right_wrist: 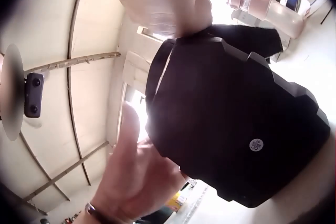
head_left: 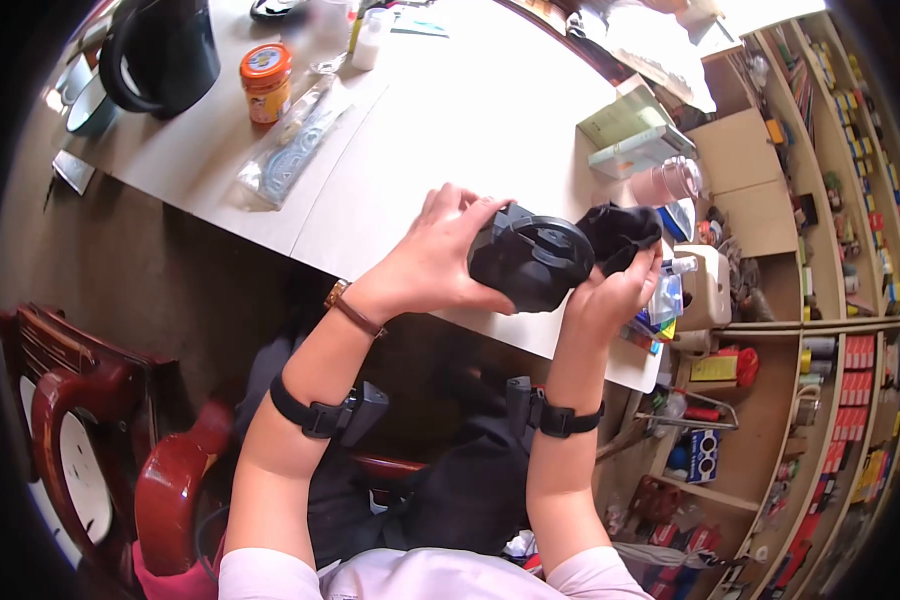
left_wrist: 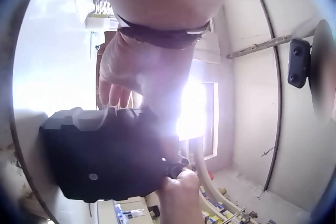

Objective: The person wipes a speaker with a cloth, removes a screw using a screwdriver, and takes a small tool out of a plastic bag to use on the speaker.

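A black device with a faceted shell [head_left: 530, 262] is held up above the table's front edge. The left hand [head_left: 435, 250] grips its left side, thumb below and fingers on top. At its right, the right hand [head_left: 615, 295] pinches a bunched black cloth or strap [head_left: 622, 235] that adjoins the device. The left wrist view shows the device's dark flat face [left_wrist: 105, 155] with a small round mark, the left hand [left_wrist: 139, 77] above it. In the right wrist view the same face [right_wrist: 231, 119] hides most of the right hand's fingers.
On the white table [head_left: 410, 120] stand an orange-lidded jar [head_left: 267, 85], a black pitcher [head_left: 165, 55] and a plastic-wrapped item [head_left: 295, 150]. A pink bottle [head_left: 665, 180] and boxes [head_left: 640, 148] are at the right, before crowded shelves [head_left: 820, 350]. A red wooden chair [head_left: 175, 480] is lower left.
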The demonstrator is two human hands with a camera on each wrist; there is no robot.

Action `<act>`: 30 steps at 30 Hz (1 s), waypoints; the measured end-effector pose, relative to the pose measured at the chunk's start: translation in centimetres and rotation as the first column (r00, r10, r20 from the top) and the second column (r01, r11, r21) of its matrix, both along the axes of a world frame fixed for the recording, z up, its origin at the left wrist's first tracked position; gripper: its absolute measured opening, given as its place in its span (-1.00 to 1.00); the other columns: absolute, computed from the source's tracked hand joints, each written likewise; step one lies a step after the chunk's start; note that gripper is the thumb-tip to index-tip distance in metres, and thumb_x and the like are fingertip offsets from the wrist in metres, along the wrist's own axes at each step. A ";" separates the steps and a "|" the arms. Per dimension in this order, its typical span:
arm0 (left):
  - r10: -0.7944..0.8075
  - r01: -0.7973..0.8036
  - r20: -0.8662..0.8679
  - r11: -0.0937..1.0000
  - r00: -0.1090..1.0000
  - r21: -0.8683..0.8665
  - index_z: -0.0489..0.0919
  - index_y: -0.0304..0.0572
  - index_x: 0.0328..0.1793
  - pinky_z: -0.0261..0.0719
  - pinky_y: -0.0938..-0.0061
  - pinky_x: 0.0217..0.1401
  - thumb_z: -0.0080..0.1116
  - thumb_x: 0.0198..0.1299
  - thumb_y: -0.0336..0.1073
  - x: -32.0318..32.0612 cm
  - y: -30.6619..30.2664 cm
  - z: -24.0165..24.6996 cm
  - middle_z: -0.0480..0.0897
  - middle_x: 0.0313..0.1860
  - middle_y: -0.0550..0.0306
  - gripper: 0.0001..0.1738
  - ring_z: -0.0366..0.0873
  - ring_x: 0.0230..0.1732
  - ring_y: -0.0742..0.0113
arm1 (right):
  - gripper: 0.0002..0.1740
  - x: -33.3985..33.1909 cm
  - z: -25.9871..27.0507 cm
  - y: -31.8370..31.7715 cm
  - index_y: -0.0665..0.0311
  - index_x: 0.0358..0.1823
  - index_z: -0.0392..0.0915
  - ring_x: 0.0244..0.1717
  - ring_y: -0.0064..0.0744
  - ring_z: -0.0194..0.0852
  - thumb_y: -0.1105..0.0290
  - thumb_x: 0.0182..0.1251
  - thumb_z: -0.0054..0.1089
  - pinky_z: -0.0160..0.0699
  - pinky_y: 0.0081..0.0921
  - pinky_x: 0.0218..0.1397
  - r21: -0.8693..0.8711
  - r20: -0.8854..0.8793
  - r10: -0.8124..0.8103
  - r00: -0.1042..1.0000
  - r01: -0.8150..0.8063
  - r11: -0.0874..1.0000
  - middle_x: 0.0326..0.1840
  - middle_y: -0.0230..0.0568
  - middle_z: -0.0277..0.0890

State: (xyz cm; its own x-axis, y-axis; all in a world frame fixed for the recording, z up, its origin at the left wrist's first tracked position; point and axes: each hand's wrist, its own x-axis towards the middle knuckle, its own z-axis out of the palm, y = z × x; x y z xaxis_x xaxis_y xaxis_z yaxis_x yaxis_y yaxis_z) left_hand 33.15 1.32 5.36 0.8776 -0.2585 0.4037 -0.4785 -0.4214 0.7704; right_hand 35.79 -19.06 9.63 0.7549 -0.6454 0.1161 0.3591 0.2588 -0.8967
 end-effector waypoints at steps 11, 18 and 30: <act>-0.120 0.081 -0.245 0.983 0.962 -0.162 0.32 -0.35 0.44 0.50 0.17 0.37 0.66 -0.22 -0.20 0.6 -1.5 -0.5 0.52 0.21 -0.23 0.06 0.50 0.30 -0.19 | -0.75 -7.8 0.4 -0.7 0.42 0.10 0.49 0.04 -0.24 0.56 0.45 0.56 -0.08 0.59 -0.27 0.20 -0.817 0.225 -0.235 0.946 0.315 0.483 0.14 -0.12 0.45; -0.131 0.083 -0.304 0.983 0.944 -0.164 0.32 -0.31 0.45 0.49 0.18 0.38 0.67 -0.31 -0.33 0.7 -1.7 -0.9 0.50 0.26 -0.21 0.10 0.50 0.32 -0.16 | -0.81 -6.8 -3.8 4.1 0.19 -0.02 0.69 0.13 -0.14 0.50 0.48 0.39 0.22 0.36 -0.23 0.27 -0.995 0.084 0.150 0.985 0.075 0.061 0.03 -0.25 0.64; -0.017 -0.013 -0.269 0.994 0.963 -0.107 0.36 -0.38 0.42 0.57 0.17 0.31 0.64 -0.27 -0.27 0.4 -1.6 -0.4 0.56 0.22 -0.28 0.04 0.58 0.24 -0.21 | -0.69 -7.3 -1.9 2.1 0.26 0.01 0.73 0.02 -0.10 0.45 0.66 0.32 0.14 0.43 -0.26 0.14 -1.000 0.015 0.005 1.000 0.015 -0.020 -0.04 -0.11 0.54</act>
State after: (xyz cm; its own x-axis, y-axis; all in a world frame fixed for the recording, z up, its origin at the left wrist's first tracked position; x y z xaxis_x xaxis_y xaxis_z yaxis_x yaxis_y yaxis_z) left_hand 33.52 -0.30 5.01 0.9571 -0.2288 0.1778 -0.2480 -0.3293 0.9110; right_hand 28.48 -16.97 7.72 0.7443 0.1330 0.6544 0.3675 -0.8998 -0.2352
